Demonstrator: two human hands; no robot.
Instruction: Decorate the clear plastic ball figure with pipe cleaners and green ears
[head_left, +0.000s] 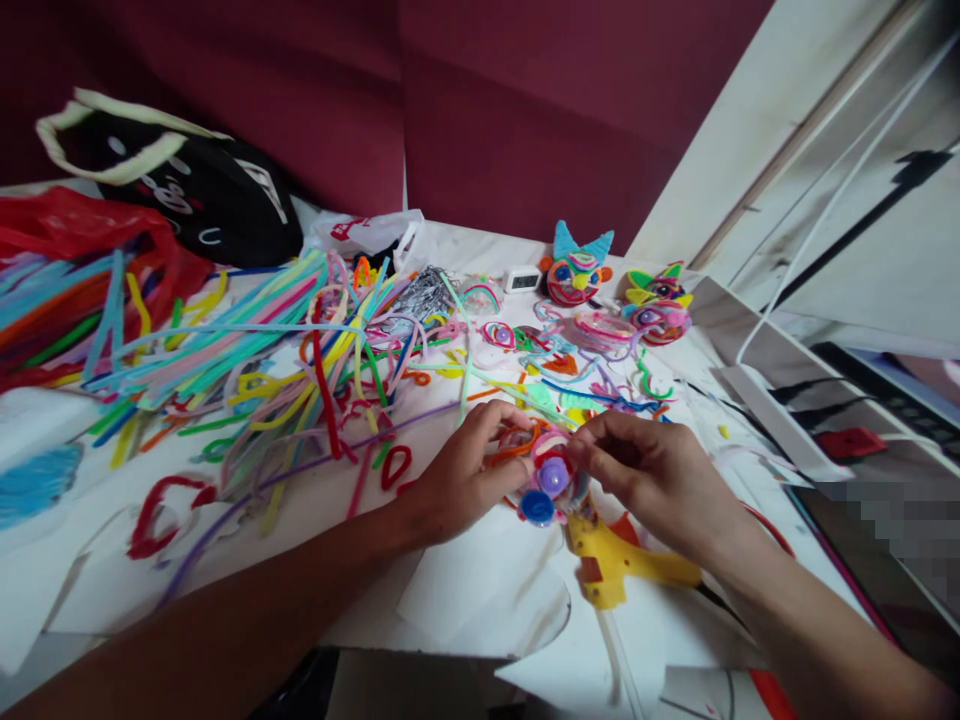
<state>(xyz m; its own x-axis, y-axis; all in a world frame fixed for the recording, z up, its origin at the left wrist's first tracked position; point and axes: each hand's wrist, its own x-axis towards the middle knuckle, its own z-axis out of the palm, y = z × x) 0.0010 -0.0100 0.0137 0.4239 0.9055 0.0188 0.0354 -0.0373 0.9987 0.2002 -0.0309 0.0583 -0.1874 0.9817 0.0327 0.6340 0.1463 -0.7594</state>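
My left hand is closed around the left side of a round clear ball ornament decorated with pipe cleaners. Purple and blue coils like eyes face me, with orange and pink pieces above them. At the ball's upper right edge, the thumb and fingers of my right hand are pinched together. What lies between those fingertips is too small to make out. Just below the right hand, a yellow hot glue gun rests on the table, partly behind the ball and the wrist.
Colourful pipe cleaners cover the left and middle of the table. Two finished-looking ornaments and a small digital clock stand at the back. A black bag sits back left. A power strip with cables lies right.
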